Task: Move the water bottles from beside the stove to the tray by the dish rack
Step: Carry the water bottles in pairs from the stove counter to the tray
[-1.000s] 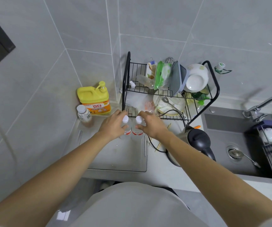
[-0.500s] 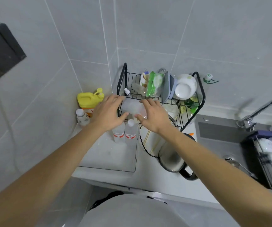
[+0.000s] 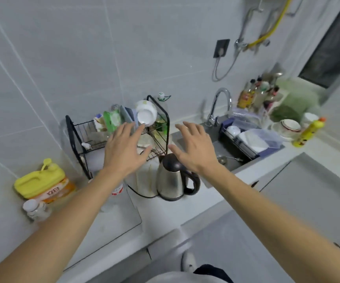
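My left hand [image 3: 124,149] hovers open, fingers spread, in front of the black wire dish rack [image 3: 77,139]. My right hand [image 3: 195,148] is open too, above the steel kettle [image 3: 172,178]. A clear water bottle with a red label [image 3: 117,189] stands on the clear tray [image 3: 122,217] by the rack, mostly hidden behind my left forearm. I cannot tell whether a second bottle stands beside it. Neither hand holds anything.
A yellow detergent jug [image 3: 42,180] and a small white-capped bottle [image 3: 35,209] stand at the left wall. The sink [image 3: 224,152] with its tap [image 3: 220,105] lies to the right, with a dish basket [image 3: 251,139], bowls and sauce bottles [image 3: 257,92] beyond.
Both hands have let go of the bottles on the tray and lifted, fingers spread. My view has swung to the right, toward the sink and the far counter.
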`<act>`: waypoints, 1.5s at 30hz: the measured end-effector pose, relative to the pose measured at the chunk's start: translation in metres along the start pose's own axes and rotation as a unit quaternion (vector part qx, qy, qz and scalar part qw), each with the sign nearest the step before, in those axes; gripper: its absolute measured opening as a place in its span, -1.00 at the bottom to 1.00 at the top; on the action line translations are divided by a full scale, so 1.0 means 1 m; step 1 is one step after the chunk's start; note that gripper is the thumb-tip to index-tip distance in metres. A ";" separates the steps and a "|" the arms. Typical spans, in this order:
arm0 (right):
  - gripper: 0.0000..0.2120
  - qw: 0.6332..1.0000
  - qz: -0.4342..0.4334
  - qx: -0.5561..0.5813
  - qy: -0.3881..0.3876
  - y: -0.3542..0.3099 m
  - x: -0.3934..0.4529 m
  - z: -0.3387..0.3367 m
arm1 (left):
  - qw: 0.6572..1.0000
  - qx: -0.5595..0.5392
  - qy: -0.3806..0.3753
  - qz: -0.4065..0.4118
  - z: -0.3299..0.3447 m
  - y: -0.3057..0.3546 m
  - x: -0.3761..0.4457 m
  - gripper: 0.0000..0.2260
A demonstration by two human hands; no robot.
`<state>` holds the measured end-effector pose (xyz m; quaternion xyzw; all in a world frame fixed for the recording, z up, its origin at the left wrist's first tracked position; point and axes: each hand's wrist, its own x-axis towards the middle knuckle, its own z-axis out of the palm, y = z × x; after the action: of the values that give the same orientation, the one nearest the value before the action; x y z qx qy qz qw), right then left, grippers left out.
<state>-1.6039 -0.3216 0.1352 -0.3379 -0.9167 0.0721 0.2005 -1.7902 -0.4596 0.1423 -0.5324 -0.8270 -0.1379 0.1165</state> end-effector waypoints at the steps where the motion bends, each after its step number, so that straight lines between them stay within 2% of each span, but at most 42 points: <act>1: -0.34 1.000 0.021 -0.014 0.006 0.016 -0.014 -0.011 | 1.000 -0.014 -0.003 0.025 0.002 0.020 0.005 -0.35; 9: -0.32 0.976 0.200 -0.069 0.060 0.162 -0.129 -0.097 | 0.978 -0.059 -0.013 0.202 0.020 0.223 0.033 -0.35; 13: -0.32 0.952 0.276 -0.093 0.095 0.246 -0.195 -0.146 | 0.954 -0.085 -0.013 0.286 0.031 0.353 0.047 -0.35; 20: -0.32 0.908 0.381 -0.132 0.112 0.396 -0.326 -0.244 | 0.907 -0.171 -0.022 0.384 0.053 0.600 0.030 -0.37; 30: -0.30 0.815 0.529 -0.178 0.153 0.545 -0.481 -0.339 | 0.822 -0.212 -0.046 0.527 0.078 0.865 -0.009 -0.36; 37: -0.29 0.734 0.620 -0.216 0.171 0.643 -0.561 -0.390 | 0.741 -0.255 -0.052 0.618 0.099 1.046 -0.015 -0.33; 45: -0.29 0.645 0.702 -0.225 0.201 0.716 -0.636 -0.443 | 0.644 -0.287 -0.067 0.706 0.103 1.222 -0.048 -0.35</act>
<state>-0.5567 -0.1904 0.1428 -0.9212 -0.3299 -0.0865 0.1872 -0.6605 0.0188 0.1574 -0.9694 -0.1254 -0.2081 -0.0359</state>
